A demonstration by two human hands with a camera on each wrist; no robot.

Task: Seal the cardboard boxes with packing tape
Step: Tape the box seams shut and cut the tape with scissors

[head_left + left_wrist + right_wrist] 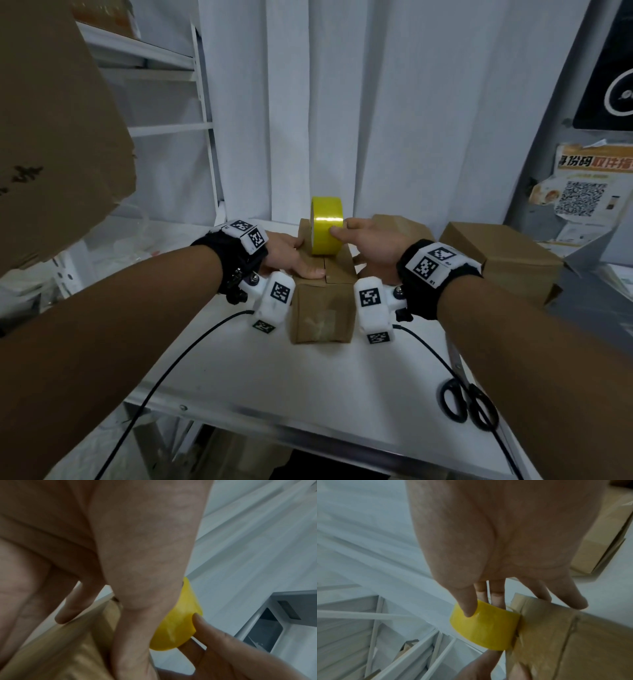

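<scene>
While the left hand (291,255) lies flat-fingered on the narrow cardboard box (323,291), whose length runs away from the person, the right hand (370,245) pinches the upright yellow tape roll (326,226).

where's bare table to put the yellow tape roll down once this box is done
Widest bare patch: white table in front of the box, between the two black cables, short of the scissors. A narrower strip lies left of the box. Crowded: right side, where other boxes stand behind the right hand holding the tape roll.
</scene>
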